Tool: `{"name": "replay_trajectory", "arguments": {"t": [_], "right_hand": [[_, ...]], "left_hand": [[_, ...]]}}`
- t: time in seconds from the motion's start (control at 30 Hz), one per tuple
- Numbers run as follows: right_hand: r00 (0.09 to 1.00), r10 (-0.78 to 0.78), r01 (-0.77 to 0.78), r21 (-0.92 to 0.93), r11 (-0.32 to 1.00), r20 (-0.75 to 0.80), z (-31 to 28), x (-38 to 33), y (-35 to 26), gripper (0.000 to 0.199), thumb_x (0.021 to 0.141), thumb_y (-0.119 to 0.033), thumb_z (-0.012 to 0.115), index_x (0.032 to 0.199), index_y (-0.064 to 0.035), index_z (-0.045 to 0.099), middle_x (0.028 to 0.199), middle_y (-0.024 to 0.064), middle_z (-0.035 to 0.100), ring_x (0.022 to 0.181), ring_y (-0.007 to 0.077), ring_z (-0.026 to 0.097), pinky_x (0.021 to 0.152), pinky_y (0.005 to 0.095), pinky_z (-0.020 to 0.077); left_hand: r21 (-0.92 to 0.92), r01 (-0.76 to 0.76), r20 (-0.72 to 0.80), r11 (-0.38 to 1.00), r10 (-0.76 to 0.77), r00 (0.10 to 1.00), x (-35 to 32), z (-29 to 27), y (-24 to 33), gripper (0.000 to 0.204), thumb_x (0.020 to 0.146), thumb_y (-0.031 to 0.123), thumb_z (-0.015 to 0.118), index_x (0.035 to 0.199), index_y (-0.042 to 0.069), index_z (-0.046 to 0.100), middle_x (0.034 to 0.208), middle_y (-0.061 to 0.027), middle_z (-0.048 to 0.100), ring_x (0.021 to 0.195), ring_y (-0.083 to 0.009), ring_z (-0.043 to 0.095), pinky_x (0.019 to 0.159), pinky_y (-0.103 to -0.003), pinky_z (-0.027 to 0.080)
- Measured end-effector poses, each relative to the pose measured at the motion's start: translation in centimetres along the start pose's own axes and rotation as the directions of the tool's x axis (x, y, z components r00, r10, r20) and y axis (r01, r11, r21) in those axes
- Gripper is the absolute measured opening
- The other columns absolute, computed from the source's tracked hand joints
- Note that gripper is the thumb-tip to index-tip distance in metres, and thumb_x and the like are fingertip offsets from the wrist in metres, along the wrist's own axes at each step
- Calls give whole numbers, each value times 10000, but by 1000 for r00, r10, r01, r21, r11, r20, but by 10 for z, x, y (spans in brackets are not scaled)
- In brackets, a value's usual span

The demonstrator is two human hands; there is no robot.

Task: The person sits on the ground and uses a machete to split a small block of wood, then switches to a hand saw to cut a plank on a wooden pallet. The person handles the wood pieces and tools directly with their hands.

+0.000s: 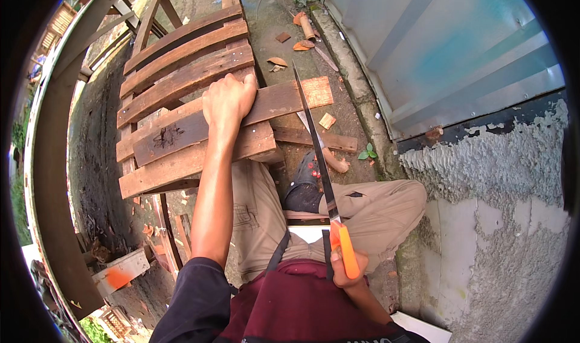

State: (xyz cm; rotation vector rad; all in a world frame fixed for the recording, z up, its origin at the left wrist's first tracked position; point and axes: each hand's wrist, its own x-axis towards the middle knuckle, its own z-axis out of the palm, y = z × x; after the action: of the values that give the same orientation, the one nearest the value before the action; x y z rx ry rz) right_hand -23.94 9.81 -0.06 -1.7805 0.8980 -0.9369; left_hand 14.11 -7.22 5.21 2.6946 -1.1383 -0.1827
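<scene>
Right hand [349,264], nearest the body, is closed around the orange handle of a hand saw [317,153]; the blade runs forward, its tip at the board end. Left hand [226,101] presses flat, fingers curled over the far edge, on the wooden pallet [181,83], which rests across the person's knee. Judgement: keep the bracing fingers clear of the blade line; saw with long, level strokes. Beyond: wood chips [327,121], concrete ground [266,17].
</scene>
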Motion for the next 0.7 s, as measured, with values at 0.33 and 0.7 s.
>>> {"name": "replay_trajectory", "arguments": {"t": [0.33,0.7], "right_hand": [[984,-137,141,30,990,-113,55,163,10,275,915,-74,634,659,-15,550,525,88,502,435,187,490,456,349,365],[990,86,-54,255,965,-114,50,165,15,245,916,-83,650,702,5,569,542,54,519,477,118,469,470,322,366]], "left_hand": [[-31,-74,-14,997,73,997,3,-7,6,621,924,458,440,1030,-82,727,1056,-311,704,1053,-429,681,971,-504,490],[-37,-47,-20,998,46,999,4,-2,10,650,910,467,425,1013,-96,733,1045,-317,704,1050,-421,685,977,-507,485]]}}
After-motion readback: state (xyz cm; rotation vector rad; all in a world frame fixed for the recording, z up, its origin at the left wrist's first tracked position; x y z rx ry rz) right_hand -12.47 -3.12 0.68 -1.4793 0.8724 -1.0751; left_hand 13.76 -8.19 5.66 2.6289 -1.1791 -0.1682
